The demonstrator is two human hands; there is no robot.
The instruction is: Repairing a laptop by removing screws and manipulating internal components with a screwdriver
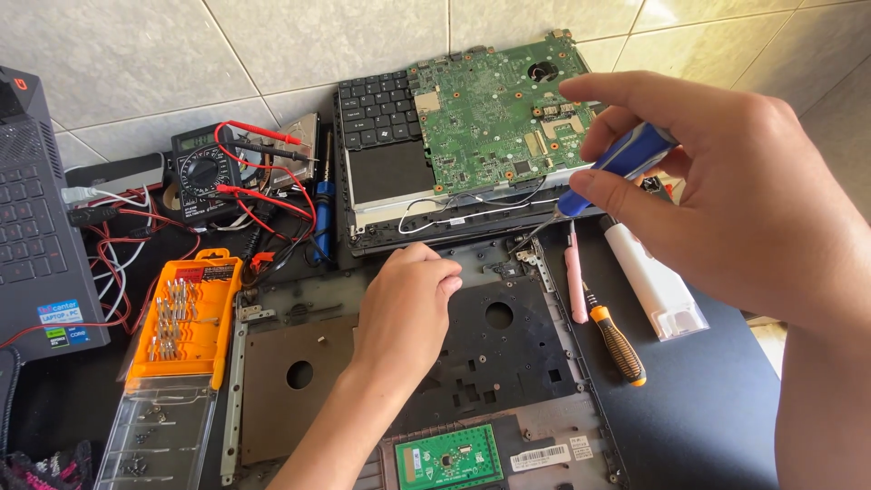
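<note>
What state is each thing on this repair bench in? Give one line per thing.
Laptop base: opened, inner frame bared.
Motherboard: lifted out, lying on keyboard.
Bit case: lid open.
Multimeter: probes resting on it.
Blue screwdriver: in right hand, tip at hinge corner.
Orange screwdriver: lying unused.
Left hand: pressing on base.

Dark mat (717, 399) (tiled floor): laptop shell (508, 363), bit case (186, 318).
</note>
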